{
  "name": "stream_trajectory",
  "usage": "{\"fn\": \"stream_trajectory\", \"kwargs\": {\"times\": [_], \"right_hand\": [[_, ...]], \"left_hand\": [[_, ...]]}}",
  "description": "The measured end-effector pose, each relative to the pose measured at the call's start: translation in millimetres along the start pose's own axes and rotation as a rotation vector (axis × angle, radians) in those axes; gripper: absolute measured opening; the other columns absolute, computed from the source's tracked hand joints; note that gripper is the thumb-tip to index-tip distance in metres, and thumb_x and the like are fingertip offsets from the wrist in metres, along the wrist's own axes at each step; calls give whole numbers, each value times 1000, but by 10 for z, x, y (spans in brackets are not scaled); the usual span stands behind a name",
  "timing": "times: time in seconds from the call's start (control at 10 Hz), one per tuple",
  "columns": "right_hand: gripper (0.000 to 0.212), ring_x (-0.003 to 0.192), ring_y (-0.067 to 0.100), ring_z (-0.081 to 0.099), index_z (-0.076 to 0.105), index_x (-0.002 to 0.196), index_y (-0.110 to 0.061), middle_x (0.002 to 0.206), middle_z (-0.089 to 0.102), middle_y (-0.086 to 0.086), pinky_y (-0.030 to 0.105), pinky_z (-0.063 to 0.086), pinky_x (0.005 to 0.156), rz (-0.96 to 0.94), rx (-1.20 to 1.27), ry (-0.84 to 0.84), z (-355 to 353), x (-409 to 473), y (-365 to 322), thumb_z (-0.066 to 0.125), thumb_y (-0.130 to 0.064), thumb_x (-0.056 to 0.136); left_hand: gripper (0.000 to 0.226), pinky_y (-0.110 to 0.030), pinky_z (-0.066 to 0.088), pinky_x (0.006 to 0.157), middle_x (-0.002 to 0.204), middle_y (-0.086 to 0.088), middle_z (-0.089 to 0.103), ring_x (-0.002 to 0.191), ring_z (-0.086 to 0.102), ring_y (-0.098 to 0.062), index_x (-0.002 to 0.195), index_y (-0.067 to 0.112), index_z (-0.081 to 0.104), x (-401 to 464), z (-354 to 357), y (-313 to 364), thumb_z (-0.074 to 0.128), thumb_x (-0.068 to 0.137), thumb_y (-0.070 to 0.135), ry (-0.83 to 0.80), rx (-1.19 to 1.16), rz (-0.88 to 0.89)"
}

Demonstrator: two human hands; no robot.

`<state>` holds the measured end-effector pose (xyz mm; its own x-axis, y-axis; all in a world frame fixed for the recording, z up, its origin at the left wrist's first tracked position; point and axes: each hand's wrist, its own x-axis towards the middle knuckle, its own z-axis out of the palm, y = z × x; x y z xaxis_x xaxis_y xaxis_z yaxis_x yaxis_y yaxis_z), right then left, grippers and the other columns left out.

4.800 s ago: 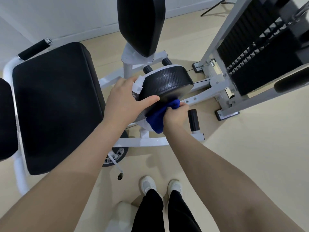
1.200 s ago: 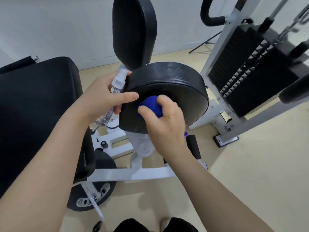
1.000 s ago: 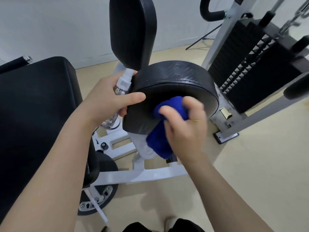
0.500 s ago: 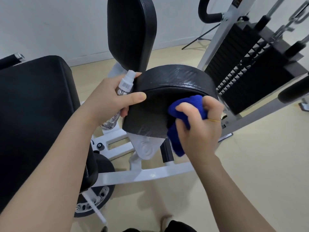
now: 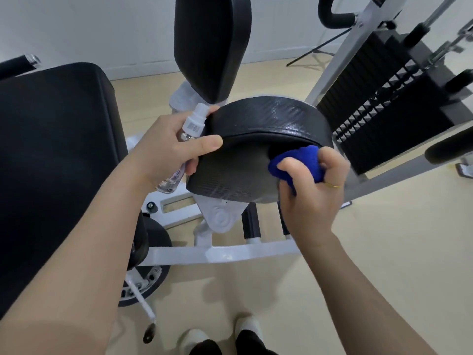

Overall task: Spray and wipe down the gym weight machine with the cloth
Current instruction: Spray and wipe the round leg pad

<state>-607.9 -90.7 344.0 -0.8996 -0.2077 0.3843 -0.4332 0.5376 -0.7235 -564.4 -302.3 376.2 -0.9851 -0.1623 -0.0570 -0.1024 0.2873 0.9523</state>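
A round black pad (image 5: 258, 129) of the white-framed weight machine sits at centre, tilted so its underside faces me. My left hand (image 5: 169, 149) holds a small clear spray bottle (image 5: 188, 139) with a white cap against the pad's left rim, thumb lying on the rim. My right hand (image 5: 309, 190) grips a bunched blue cloth (image 5: 299, 162) and presses it on the right part of the pad's underside, just below the rim.
A tall black back pad (image 5: 212, 44) stands behind the round pad. A wide black seat (image 5: 56, 155) fills the left. The weight stack (image 5: 389, 103) and white frame post (image 5: 340, 52) stand at right. A white floor bar (image 5: 217, 254) crosses below. My feet are at the bottom edge.
My right hand has carried the blue cloth rightward across the pad's underside, from its middle to the right rim. My left hand stays on the bottle and left rim.
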Motion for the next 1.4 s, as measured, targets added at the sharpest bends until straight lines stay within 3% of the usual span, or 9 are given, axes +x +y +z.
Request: {"fn": "stream_trajectory", "kwargs": {"times": [0.2,0.3,0.5,0.7,0.8,0.9,1.1,1.3,1.4], "right_hand": [[15,59,27,46,52,91,-20,98,41,6,32,34,52,-506,-243,8,532,-116,-275,58,-9,83],[13,68,31,53,67,86,-15,98,44,5,35,43,57,-435,-319,43,242,-24,-96,56,-11,80],[14,66,16,57,47,77,-31,72,54,-5,39,52,63,-126,-53,-148,405,-117,-239,56,-42,79],[20,58,26,50,56,85,-23,95,49,8,36,47,50,-534,-188,-184,673,-193,-176,67,-8,75],[17,68,24,57,47,77,-31,74,58,1,45,51,65,-281,-138,-300,361,-156,-394,64,-34,79],[18,61,19,53,43,66,-36,67,51,-7,37,47,58,-293,-90,-233,351,-66,-337,57,-45,73],[20,71,22,35,68,78,-21,106,41,8,31,32,56,-866,-496,-156,734,-261,271,57,-4,77],[24,52,8,45,41,69,-37,57,43,-14,26,36,53,-547,-260,-146,180,55,-108,64,-36,76],[19,56,-1,41,46,68,-38,63,42,-22,24,37,53,-554,-261,-166,191,53,69,63,-37,77]], "left_hand": [[41,-16,45,50,52,8,59,46,52,-8,104,49,53,-91,63,16,67,84,17,89,-6,52],[42,-12,45,53,51,7,58,47,52,-7,102,55,50,-111,76,16,64,85,19,119,29,24],[30,-20,46,56,48,4,55,46,51,-10,100,47,55,-165,97,80,63,87,21,123,66,-6],[36,-21,47,54,46,5,55,44,51,-10,116,8,58,-214,101,102,65,85,25,174,102,-29],[36,-20,46,52,47,6,55,43,50,-8,114,6,59,-238,90,65,67,84,24,191,75,-30],[35,-24,46,52,50,9,55,44,50,-9,115,10,58,-243,122,43,68,84,25,202,67,-19],[16,-17,46,52,47,9,54,43,50,-6,100,32,57,-241,104,72,64,86,27,161,102,4],[23,-19,46,52,55,15,57,45,52,-4,98,38,53,-282,128,59,69,83,30,174,70,5],[21,-19,47,54,51,17,56,45,52,-4,100,37,50,-288,140,69,63,86,26,179,86,-11]]}}
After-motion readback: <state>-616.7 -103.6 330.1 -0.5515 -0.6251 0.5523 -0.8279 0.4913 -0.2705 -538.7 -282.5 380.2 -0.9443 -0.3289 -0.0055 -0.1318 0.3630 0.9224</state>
